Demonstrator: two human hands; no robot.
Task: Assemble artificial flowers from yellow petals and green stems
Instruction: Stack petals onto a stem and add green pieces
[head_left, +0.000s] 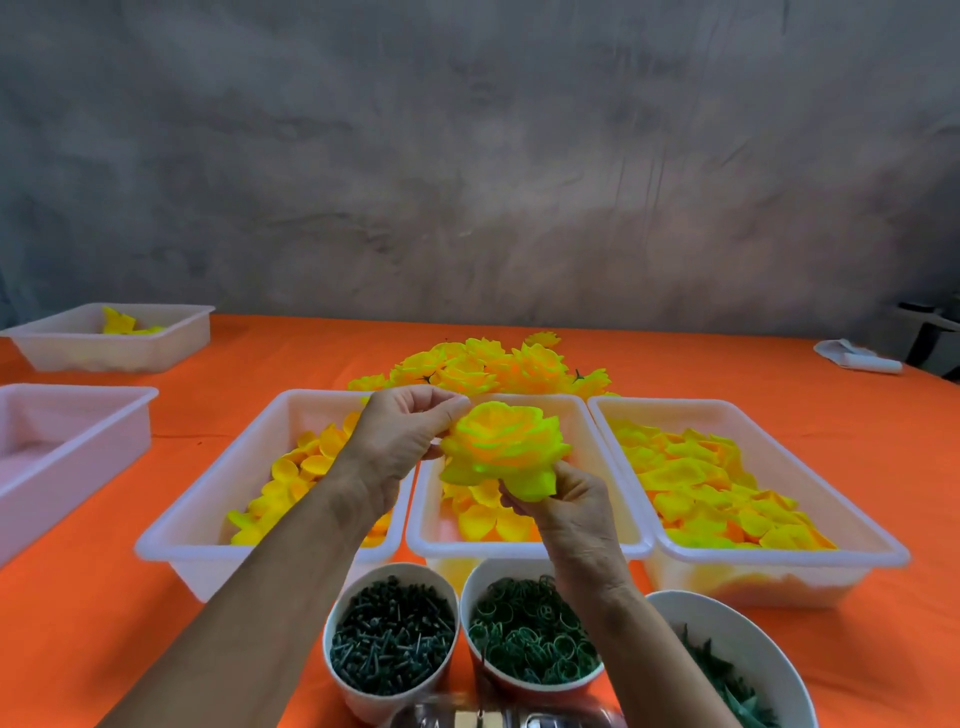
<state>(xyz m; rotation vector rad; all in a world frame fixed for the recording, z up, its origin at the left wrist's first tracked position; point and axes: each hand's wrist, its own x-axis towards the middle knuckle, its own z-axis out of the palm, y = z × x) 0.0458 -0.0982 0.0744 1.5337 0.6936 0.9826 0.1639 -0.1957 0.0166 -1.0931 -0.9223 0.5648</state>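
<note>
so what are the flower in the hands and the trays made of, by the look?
Flower: likely thin fabric, matte, with soft crinkled petal edges; thin plastic cannot be ruled out. Trays: translucent white plastic, smooth and slightly glossy; yellow petals show dimly through the walls. Both hands, left and right, pinch the flower.

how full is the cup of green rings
Nearly full: the green rings heap close to the rim of their cup, which stands between two other cups.
</note>
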